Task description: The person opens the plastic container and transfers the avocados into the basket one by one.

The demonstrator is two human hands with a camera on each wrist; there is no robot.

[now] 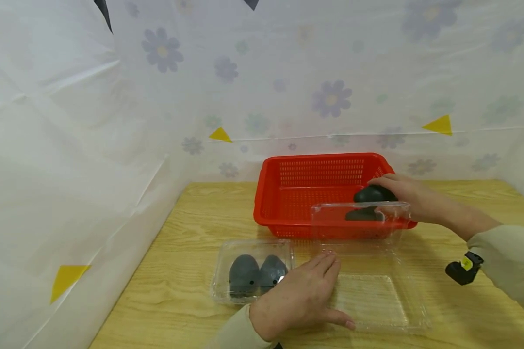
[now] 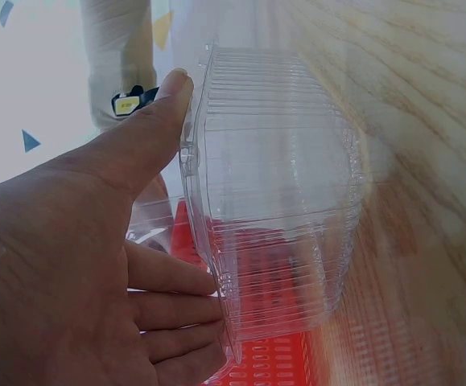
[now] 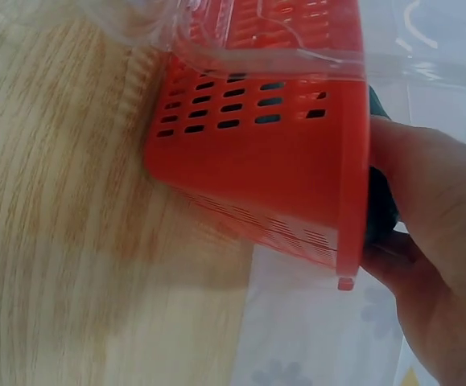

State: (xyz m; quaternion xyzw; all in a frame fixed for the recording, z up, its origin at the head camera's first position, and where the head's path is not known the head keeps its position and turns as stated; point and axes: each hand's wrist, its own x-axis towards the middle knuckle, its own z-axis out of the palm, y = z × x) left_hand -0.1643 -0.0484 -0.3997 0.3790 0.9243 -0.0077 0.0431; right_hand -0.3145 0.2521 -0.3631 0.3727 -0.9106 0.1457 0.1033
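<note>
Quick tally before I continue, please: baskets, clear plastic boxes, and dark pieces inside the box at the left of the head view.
Red basket: 1
Clear plastic boxes: 2
Dark pieces in that box: 2
Total: 5

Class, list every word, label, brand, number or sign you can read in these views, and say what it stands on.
Readable text: none.
Yellow label on the black device at the right sleeve: marks too small and blurred to read.
Basket, open box, closed box: no lettering seen.
</note>
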